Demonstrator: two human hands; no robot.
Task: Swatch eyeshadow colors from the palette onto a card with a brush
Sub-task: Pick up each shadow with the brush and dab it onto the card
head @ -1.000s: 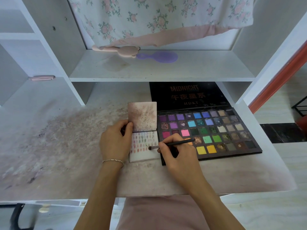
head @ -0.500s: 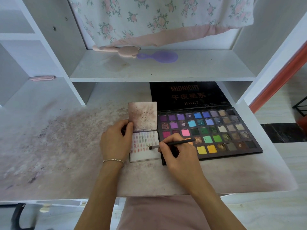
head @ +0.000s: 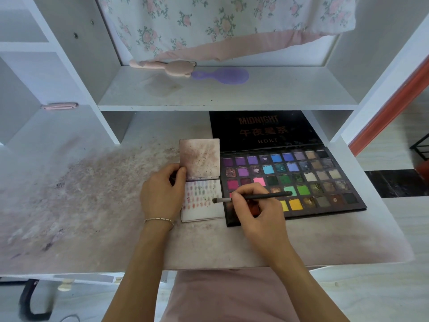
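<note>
Brush [head: 254,197] in right hand [head: 257,210], tip over card [head: 204,201].

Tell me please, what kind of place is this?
Probably a home dressing desk or vanity. A white desk with shelves holds an open eyeshadow palette, two hairbrushes lie on the shelf, and floral fabric hangs behind.
</note>
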